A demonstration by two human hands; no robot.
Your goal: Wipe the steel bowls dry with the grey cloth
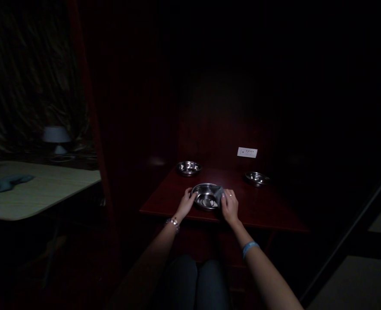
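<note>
A shiny metal bowl (206,189) is between my hands near the front edge of the dark red table (164,199). My left hand (186,203) grips the bowl's left rim, thumb over the edge. In my right hand (230,206) is a grey cloth (219,194), bunched and pressed against the bowl's right rim and inner side. Part of the cloth is hidden behind my fingers. Whether the bowl rests on the table or is slightly raised, I cannot tell.
Two more metal bowls stand farther back, one bowl (189,168) at the left and another bowl (257,178) at the right. A white socket panel (247,152) is on the back wall. To the left are a pale table (61,183), a bluish cloth (7,184) and a lamp (56,134).
</note>
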